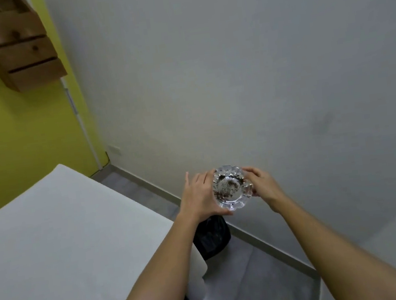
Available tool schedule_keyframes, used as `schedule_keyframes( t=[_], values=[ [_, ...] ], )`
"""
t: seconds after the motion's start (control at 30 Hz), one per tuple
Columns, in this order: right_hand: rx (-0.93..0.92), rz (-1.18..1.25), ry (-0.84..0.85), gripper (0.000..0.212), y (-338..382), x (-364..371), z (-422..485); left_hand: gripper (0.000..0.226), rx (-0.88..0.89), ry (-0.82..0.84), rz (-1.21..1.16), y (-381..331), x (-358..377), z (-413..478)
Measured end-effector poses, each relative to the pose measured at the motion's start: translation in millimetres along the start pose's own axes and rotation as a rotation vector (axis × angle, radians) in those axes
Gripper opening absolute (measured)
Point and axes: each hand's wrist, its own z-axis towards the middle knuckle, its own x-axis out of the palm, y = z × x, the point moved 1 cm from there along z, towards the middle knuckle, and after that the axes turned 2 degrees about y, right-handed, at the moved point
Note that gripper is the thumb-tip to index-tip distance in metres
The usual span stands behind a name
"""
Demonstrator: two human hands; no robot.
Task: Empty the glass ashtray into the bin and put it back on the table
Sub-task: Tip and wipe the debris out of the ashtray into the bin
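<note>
I hold the glass ashtray [231, 187] up in the air between both of my hands, its open side turned toward me so that I see dark ash and crumbs stuck across its inner bottom. My left hand [199, 198] cups its left side: my fingers [207, 177] curl around the far rim, and my thumb presses along the near lower edge. One finger of that hand sticks out straight, apart from the others and clear of the glass. My right hand [263, 185] takes the right side, its fingers bent and pinching the scalloped rim, with the fingertips touching the glass at the top and at the lower right. Both grips are closed on the ashtray, so it hangs between my palms and touches nothing else.

Below my left fingers, just past my left wrist, stands the bin [212, 238], lined with a black bag; only part of it shows, because my forearm crosses in front of it. The ashtray is above the bin and slightly beyond it. To the left of my left fingers and lower lies the white tabletop [60, 243], whose corner ends near the bin. Beyond my fingers rises a pale wall [256, 66], and beneath them is grey floor [254, 276]. Far up and to the left of my fingers, a wooden set of small drawers [24, 46] hangs on a yellow-green wall [1, 138].
</note>
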Motion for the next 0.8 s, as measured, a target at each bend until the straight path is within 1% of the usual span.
schedule_keyframes(
  t=[0.07,0.13,0.2,0.27,0.37,0.43,0.5,0.57,0.63,0.73,0.8],
  values=[
    [0.094,0.050,0.001,0.023,-9.6,8.2,31.9,0.124,-0.007,0.037,-0.017,11.2,13.4,24.6],
    [0.168,0.072,0.039,0.029,-19.7,14.7,59.3,0.123,-0.023,0.079,-0.034,22.9,26.1,46.2],
    [0.215,0.086,0.077,0.034,-32.5,21.2,87.3,0.122,-0.034,0.114,-0.044,36.9,43.1,69.5],
    [0.242,0.078,0.103,0.032,-46.6,23.8,107.1,0.121,-0.030,0.145,-0.040,47.0,61.9,86.6],
    [0.231,0.086,0.134,0.026,-64.1,23.3,129.2,0.120,-0.016,0.141,-0.049,56.4,89.1,103.8],
    [0.175,0.095,0.119,0.029,-74.8,23.2,145.1,0.118,-0.027,0.128,-0.073,59.5,107.1,114.8],
    [0.105,0.071,0.079,0.028,-85.8,26.3,159.9,0.116,-0.063,0.156,-0.089,60.4,124.5,125.7],
    [0.103,0.063,0.015,0.032,-103.2,31.9,177.8,0.113,-0.143,0.224,-0.085,62.8,145.6,135.2],
    [0.184,0.109,-0.039,0.040,-121.8,36.9,195.9,0.106,-0.273,0.326,-0.050,72.6,169.8,139.3],
    [0.300,0.081,-0.016,0.050,-157.1,49.0,222.9,0.090,-0.475,0.451,-0.026,93.2,216.2,132.0],
    [0.330,0.122,-0.047,0.050,-182.6,58.5,237.6,0.081,-0.569,0.501,-0.033,108.5,246.5,124.2]
  ],
)
